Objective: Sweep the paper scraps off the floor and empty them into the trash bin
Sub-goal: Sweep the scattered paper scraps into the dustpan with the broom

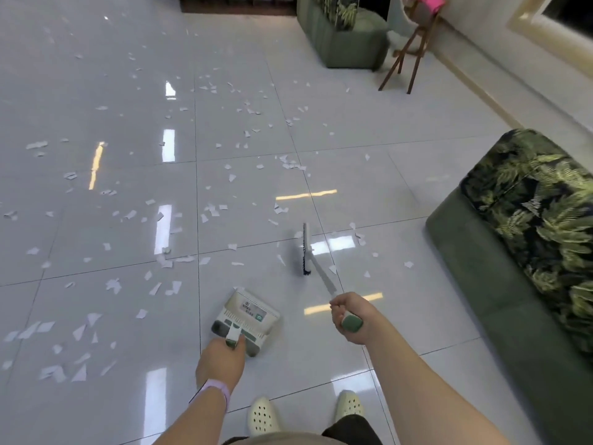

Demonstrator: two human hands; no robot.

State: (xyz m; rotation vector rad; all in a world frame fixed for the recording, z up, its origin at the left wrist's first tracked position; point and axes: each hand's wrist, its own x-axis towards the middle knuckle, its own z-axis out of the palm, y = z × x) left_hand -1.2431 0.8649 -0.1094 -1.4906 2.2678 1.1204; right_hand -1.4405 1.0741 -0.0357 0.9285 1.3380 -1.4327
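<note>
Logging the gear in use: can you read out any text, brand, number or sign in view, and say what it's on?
Dustpan, held by the left hand: a pale label with dark print lines and a small green sticker beside it, both too blurred to read.
Broom, held by the right hand: no text visible.
Floor, paper scraps, sofa: no legible writing.

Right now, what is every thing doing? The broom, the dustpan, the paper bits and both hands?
broom: bristles down on floor
dustpan: held low, no scraps seen inside
paper scraps: scattered over tiles
left hand: grips dustpan handle
right hand: grips broom handle
</note>
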